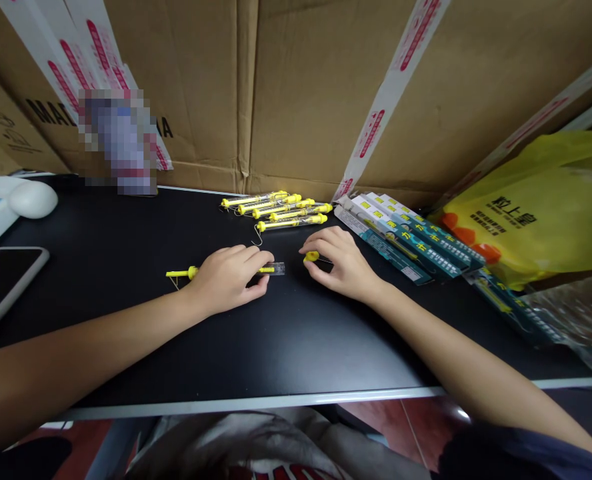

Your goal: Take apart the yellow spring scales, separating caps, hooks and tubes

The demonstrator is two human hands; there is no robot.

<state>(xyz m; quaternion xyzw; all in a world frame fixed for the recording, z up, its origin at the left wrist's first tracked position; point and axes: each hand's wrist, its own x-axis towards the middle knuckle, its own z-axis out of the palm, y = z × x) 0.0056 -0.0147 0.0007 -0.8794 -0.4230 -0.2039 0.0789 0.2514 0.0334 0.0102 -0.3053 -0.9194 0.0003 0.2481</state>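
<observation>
I had the left hand [231,279] curled round a tube [277,269], the right hand [345,263] narrowly pinching a cap [311,256]; slack fingers risked rolling it off the tabletop's [286,347] near edge.

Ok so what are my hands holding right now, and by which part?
Your left hand holds a clear tube, gripped over its middle; your right hand pinches a small yellow piece, exact spot unclear.
</observation>
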